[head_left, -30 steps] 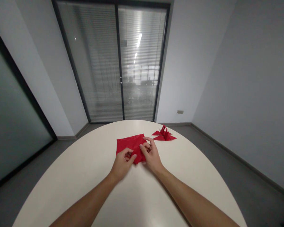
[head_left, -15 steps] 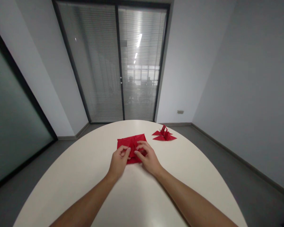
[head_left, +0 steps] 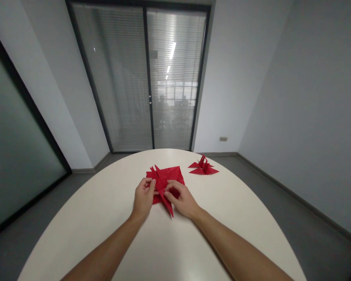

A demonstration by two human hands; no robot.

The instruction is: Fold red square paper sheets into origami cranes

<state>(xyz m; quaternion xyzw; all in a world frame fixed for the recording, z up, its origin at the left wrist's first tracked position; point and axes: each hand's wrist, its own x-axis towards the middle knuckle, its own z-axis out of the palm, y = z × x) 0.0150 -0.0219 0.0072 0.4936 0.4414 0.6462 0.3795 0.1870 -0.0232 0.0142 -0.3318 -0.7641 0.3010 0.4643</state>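
Note:
A piece of folded red paper (head_left: pixel 162 185), with narrow points at its far end and one long point toward me, is between my hands. My left hand (head_left: pixel 143 197) pinches its left side between thumb and fingers. On the other side, the thumb and fingertips of my right hand (head_left: pixel 181 200) are closed at the paper's right edge. Flat red paper (head_left: pixel 175 171) lies under the folded piece, partly hidden by it and by my hands.
Folded red paper cranes (head_left: pixel 204 168) stand close together at the far right of the round white table (head_left: pixel 114 218). Beyond the table are a dark-framed glass partition with blinds (head_left: pixel 128 89) and a pale wall with a socket plate (head_left: pixel 223 139).
The folded paper has turned and opened out between my hands, so its narrow points now show at the far left and a long point reaches toward me. My left hand has shifted slightly left.

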